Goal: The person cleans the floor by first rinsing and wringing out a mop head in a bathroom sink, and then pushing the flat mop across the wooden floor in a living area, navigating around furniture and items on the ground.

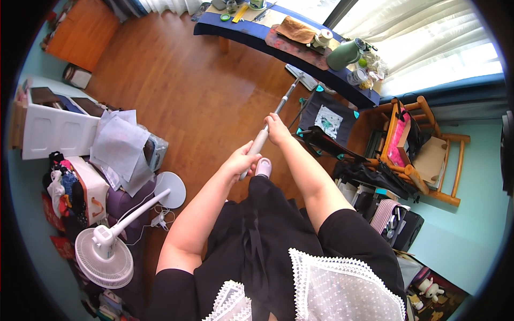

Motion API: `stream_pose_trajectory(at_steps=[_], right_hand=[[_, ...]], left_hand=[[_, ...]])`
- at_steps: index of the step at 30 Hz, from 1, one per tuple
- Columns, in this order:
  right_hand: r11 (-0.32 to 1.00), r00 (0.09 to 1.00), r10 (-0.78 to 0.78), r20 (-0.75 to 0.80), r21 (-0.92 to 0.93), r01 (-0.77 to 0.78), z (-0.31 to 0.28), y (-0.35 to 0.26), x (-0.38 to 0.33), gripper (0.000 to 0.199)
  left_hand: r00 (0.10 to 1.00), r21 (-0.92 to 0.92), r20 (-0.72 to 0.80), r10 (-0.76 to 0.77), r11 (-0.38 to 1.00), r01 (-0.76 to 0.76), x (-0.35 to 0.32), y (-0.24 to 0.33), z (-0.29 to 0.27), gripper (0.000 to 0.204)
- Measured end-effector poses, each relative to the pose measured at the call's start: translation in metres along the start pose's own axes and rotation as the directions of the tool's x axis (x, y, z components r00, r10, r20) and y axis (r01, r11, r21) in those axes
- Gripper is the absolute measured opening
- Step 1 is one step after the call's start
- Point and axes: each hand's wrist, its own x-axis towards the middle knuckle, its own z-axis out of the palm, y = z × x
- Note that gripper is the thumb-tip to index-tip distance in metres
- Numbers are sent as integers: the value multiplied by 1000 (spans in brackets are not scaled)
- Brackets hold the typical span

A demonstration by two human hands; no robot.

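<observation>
Both my hands grip the long handle of a flat mop point(260, 140), which slants away from me to the upper right. My left hand point(241, 159) is wrapped round the thick pale grip near its lower end. Higher up, my right hand point(277, 130) closes round the handle where the pale grip meets the thinner metal pole. The mop's flat rectangular head point(307, 80) lies on the wooden floor point(176, 69), partly under the edge of the blue-covered table point(235, 33). My shoe point(263, 167) shows just beside the handle's lower end.
A dark folding chair point(327, 115) stands right of the pole, with a wooden rack point(428, 160) beyond. On the left are a white storage bin point(59, 134), grey sheets point(120, 140) and a white fan point(104, 257) with a loose cable. A green flask point(345, 54) stands on the table.
</observation>
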Motion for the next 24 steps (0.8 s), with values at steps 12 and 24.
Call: stream_pose_trajectory(at_steps=[12, 24], right_hand=[[994, 992, -97, 79, -48, 101, 40, -15, 22, 30], [964, 956, -262, 136, -18, 266, 112, -140, -60, 25]], left_hand=[[992, -226, -92, 82, 969, -101, -10, -35, -29, 66], [968, -304, -248, 47, 944, -124, -139, -117, -80, 46]])
